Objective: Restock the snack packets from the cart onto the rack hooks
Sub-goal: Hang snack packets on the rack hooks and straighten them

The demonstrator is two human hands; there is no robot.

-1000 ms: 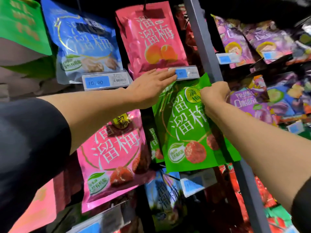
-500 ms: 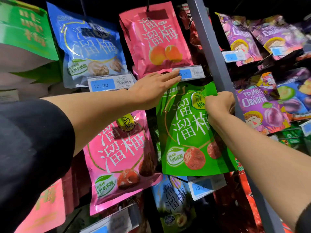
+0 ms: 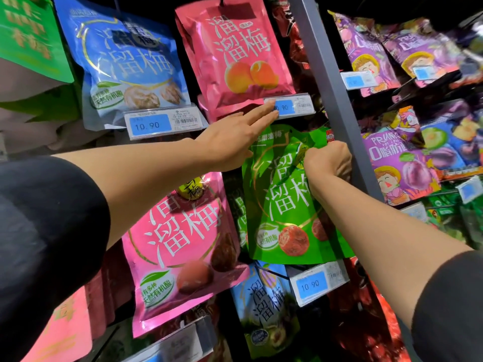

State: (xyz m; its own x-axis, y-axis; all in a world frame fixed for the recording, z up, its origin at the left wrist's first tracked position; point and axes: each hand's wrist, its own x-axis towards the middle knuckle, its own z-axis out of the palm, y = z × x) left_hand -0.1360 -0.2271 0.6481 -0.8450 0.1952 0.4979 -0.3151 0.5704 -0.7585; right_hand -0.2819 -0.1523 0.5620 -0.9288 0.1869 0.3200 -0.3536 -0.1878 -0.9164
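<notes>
The right hand [image 3: 328, 163] grips the top of a green 溜溜梅 packet [image 3: 282, 205] against the rack, beside the grey upright [image 3: 326, 74]. The left hand [image 3: 235, 137], fingers straight, touches a price tag [image 3: 290, 107] reading 10.90.

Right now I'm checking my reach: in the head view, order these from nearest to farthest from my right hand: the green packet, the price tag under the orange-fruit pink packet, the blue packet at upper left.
1. green packet: gripped by the right hand at its top.
2. price tag: just above-left, under the left hand's fingertips.
3. blue packet: far upper left.
</notes>
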